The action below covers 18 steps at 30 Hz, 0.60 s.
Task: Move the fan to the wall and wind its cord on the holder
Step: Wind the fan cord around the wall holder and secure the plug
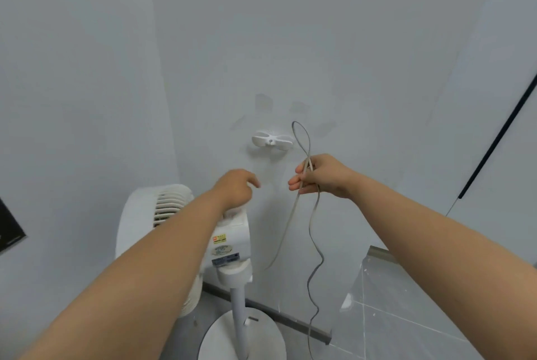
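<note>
In the head view I see the fan (232, 240) standing at 7 o'clock, close to the wall (290, 40), its round base on the floor (406, 316) and its grille facing left. My left hand (235, 188) sits right over the top of the fan's rear housing. It is blurred, fingers bent with one reaching toward 3 o'clock, and I cannot tell whether it grips the housing or only hangs above it.

My right hand (319, 176) is just right of centre, fingers curled and pinching the cord (322, 255). A narrow loop stands up from the hand toward 12 o'clock. Below the hand two strands hang down, one curving back to the fan, the other wavering down to the floor.

The holder (271, 141) is fixed to the wall at centre, bare of cord. The loop rises just to its right at about 3 o'clock, and my hands lie below it, well apart.
</note>
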{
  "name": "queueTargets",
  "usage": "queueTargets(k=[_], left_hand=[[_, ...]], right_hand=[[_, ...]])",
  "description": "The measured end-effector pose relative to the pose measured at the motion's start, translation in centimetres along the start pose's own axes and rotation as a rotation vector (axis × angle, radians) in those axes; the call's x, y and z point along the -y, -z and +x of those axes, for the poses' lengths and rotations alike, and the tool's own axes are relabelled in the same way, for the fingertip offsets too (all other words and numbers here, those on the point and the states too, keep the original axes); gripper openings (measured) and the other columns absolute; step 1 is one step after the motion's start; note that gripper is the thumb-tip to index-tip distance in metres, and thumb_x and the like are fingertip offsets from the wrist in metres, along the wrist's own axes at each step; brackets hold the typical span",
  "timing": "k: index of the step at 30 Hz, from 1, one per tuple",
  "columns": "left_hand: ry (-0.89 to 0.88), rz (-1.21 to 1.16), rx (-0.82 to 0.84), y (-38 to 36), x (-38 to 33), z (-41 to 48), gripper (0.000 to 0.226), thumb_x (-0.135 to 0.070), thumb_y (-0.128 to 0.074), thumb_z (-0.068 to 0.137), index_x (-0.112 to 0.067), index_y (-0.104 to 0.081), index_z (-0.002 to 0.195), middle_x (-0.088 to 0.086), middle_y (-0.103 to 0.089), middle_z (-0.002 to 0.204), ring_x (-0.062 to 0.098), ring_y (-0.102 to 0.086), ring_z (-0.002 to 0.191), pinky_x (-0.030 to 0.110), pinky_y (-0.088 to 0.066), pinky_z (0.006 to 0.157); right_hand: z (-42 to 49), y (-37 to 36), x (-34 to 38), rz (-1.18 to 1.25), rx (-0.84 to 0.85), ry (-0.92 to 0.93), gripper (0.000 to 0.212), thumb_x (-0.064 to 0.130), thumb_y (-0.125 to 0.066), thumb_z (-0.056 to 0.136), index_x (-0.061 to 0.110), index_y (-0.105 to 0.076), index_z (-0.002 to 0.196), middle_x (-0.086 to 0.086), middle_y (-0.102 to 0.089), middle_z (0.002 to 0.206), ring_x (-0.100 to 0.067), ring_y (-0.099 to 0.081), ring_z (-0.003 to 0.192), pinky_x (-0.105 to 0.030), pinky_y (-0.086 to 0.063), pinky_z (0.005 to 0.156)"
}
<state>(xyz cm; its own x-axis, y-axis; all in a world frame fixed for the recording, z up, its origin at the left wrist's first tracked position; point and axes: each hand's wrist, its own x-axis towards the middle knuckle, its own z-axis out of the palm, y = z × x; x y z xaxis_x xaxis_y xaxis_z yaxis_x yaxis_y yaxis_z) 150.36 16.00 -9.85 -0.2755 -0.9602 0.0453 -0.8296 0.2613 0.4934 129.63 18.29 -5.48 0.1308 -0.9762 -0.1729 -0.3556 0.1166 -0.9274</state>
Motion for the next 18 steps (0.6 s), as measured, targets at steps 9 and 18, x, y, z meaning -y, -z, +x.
queueTargets(k=[9, 18], left_hand=[[0.067, -0.538, 0.590, -3.9, -5.8, 0.8, 0.019, -0.011, -0.051, 0.091, -0.014, -0.059, 0.108, 0.003, -0.071, 0.091, 0.010, -0.064, 0.091, 0.032, -0.042, 0.095], [0.089, -0.781, 0.080, 1.5, -3.1, 1.7, 0.019, -0.015, -0.059, 0.091, -0.009, -0.063, 0.073, 0.005, -0.046, 0.055, 0.008, -0.054, 0.042, 0.026, -0.055, 0.063]], right_hand=[[0.2, 2.8, 1.3, -0.180, -0.037, 0.048, 0.020, 0.014, -0.051, 0.096, 0.008, -0.058, 0.079, -0.009, -0.070, 0.077, -0.010, -0.068, 0.055, -0.021, -0.052, 0.051], [-1.7, 7.6, 1.6, -0.262, -0.377, 0.018, 0.037, 0.027, -0.054, 0.095, 0.007, -0.060, 0.064, -0.008, -0.041, 0.053, -0.017, -0.031, 0.045, -0.019, -0.024, 0.040]])
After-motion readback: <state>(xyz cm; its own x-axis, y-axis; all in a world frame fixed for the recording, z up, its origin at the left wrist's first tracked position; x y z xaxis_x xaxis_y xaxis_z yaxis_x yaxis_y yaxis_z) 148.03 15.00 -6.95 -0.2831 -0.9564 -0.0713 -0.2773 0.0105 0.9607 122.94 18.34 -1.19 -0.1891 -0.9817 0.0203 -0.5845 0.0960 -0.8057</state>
